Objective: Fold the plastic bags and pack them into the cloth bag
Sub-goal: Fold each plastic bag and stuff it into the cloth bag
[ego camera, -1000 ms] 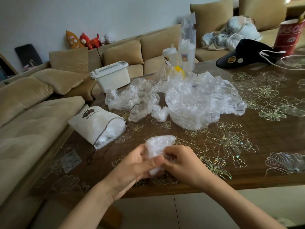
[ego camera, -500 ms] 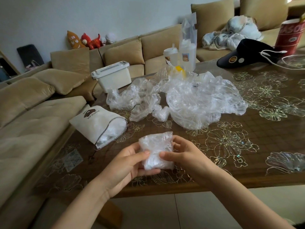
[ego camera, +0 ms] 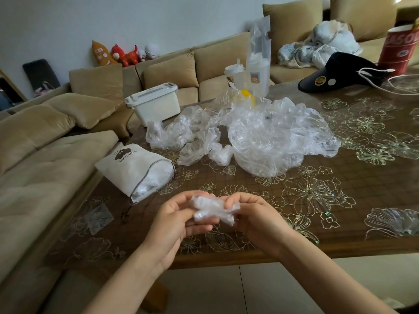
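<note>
Folded plastic bag (ego camera: 212, 209): small clear crumpled wad, held in the air between both hands, over the near table edge, just right of and nearer than the cloth bag.
Left hand (ego camera: 179, 220): fingers curled under the wad, thumb on top, pinching its left side.
Right hand (ego camera: 254, 218): thumb and fingertips pinching the wad's right end.
Cloth bag (ego camera: 133, 168): white, drawstring, lying on its side at the table's left edge; mouth open, clear plastic visible inside.
Loose plastic bags (ego camera: 267, 137): unfolded heap, beyond and right of the cloth bag.
Table (ego camera: 340, 225): brown wood under a clear cover with floral print.
Drink cups (ego camera: 249, 73): upright, beyond the heap, far from the cloth bag.
Dark visor cap (ego camera: 340, 73): far right of the cloth bag, white cable (ego camera: 376, 81) draped by it.
Storage box (ego camera: 154, 105): white, lidded, directly beyond the cloth bag.
Sofa (ego camera: 45, 168): tan, L-shaped, left of and behind the cloth bag; plush toys (ego camera: 124, 55) on its backrest.
Floor (ego camera: 226, 291): pale tiles.
</note>
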